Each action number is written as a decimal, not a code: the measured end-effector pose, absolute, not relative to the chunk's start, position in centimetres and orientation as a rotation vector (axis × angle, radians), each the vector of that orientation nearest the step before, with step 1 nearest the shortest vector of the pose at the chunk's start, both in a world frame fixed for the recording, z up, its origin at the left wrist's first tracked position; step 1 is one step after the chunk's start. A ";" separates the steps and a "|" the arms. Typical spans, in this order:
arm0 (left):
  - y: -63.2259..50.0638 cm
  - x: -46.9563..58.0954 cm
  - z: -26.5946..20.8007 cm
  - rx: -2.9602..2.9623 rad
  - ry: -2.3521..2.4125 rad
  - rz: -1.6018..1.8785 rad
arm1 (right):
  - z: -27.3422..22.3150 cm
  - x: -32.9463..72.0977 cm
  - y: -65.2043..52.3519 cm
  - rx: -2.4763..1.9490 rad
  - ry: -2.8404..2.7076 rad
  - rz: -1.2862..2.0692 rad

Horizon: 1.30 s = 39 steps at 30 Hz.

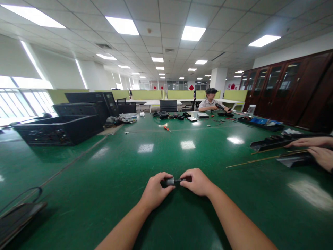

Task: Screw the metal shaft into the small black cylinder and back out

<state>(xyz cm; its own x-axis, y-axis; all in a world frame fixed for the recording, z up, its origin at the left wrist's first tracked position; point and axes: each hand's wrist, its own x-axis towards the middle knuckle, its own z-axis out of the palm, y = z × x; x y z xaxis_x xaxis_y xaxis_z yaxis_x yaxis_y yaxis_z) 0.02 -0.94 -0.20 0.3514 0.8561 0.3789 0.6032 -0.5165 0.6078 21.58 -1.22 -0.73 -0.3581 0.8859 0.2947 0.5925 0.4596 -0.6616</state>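
Both hands are on one small dark part with a grey cylinder (170, 181) and a thin dark shaft (178, 180); its exact kind is not clear. My left hand (158, 190) closes its thumb and fingers around the cylinder end. With thumb and fingertips, my right hand (197, 181) pinches the far end of the shaft, and the fingers partly cover it. The part lies level between the two hands, just above or on the green tabletop (145, 163); I cannot tell whether it touches. An orange-handled screwdriver (167, 128) lies farther ahead.
Black computer cases (59, 130) stand at the left. A flat dark object (20, 218) lies front left. Another person's hands (312, 146) rest by black metal channels (272, 140) and thin rods (249, 161) at right. A co-worker (209, 102) sits across, behind electronics and cables (166, 114).
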 end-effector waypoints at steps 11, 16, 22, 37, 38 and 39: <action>-0.9 0.0 -0.3 2.221 1.304 0.929 | -0.6 21.5 -1.3 -1.249 -2.075 0.617; -1.0 0.1 0.0 2.196 1.287 0.895 | -0.7 21.4 -1.4 -1.281 -2.088 0.634; -1.0 0.2 0.2 2.169 1.243 0.871 | -0.6 21.2 -1.6 -1.270 -2.107 0.633; -1.0 0.2 0.0 2.189 1.274 0.874 | -0.5 21.1 -1.6 -1.294 -2.118 0.606; -1.0 0.2 -0.1 2.189 1.275 0.875 | -0.6 21.1 -1.6 -1.294 -2.119 0.605; -0.9 0.2 -0.1 2.189 1.276 0.876 | -0.6 21.1 -1.6 -1.293 -2.121 0.605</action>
<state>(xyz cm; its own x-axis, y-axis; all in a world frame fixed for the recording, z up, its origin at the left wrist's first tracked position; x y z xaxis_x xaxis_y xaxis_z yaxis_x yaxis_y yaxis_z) 0.16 -0.95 -0.11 0.3680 0.8820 0.2943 0.5915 -0.4663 0.6578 21.15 -1.62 -0.62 -0.3644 0.9002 0.2386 0.6390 0.4281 -0.6391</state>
